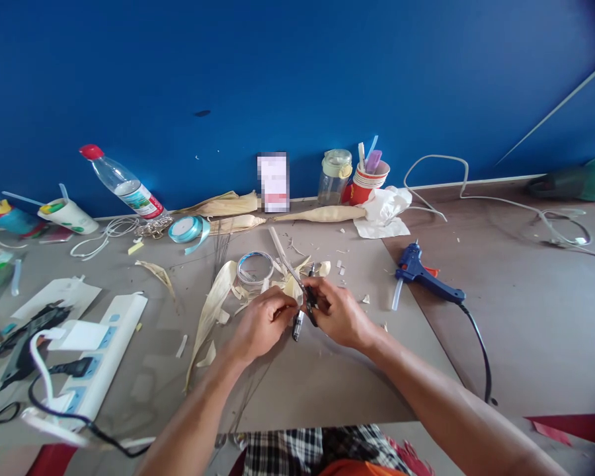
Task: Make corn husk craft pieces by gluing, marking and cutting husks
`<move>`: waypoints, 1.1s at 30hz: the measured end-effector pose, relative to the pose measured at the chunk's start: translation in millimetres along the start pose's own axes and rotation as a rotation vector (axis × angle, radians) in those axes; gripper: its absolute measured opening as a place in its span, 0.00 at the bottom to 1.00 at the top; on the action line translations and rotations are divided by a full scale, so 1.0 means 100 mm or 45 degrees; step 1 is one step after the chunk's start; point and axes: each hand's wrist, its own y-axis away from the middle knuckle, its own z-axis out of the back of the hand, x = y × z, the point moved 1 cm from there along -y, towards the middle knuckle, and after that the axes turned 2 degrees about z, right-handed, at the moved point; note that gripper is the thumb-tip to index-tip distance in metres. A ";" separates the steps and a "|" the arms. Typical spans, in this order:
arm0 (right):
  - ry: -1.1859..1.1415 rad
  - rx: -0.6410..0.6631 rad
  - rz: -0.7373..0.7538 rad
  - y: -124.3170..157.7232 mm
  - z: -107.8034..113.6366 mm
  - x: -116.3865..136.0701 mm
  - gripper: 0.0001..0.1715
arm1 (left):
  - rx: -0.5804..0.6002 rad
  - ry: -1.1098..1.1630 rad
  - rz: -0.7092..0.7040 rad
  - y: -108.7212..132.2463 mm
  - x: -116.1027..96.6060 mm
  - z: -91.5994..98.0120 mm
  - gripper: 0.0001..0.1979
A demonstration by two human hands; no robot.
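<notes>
My right hand (337,311) is wrapped round the dark handles of a pair of scissors (283,251), whose blades point away and to the left. Close beside it, my left hand (268,320) has thumb and fingers pinched together; what lies between them is too small to make out. Pale pieces of corn husk (292,288) lie just beyond the fingertips. A black-and-clear pen (298,325) rests on the table between the hands. Past my left hand are a roll of clear tape (255,268) and a long dry husk strip (213,307).
A blue glue gun (429,276) lies on the right, its cord running toward me. A white power strip (106,350) with plugs and cables occupies the left. Along the blue wall stand a tilted bottle (129,188), a phone (274,183), a glass jar (334,177) and red paper cups (369,182).
</notes>
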 end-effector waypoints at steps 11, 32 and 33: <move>-0.028 0.015 0.050 0.05 -0.04 0.00 0.24 | -0.161 1.227 0.502 -0.03 0.09 0.10 0.08; 0.294 0.217 0.019 0.08 -0.15 0.10 0.21 | -0.519 1.106 0.460 -0.06 0.12 0.04 0.08; 0.296 0.222 0.017 0.08 -0.16 0.10 0.21 | -0.529 1.081 0.458 -0.06 0.12 0.03 0.08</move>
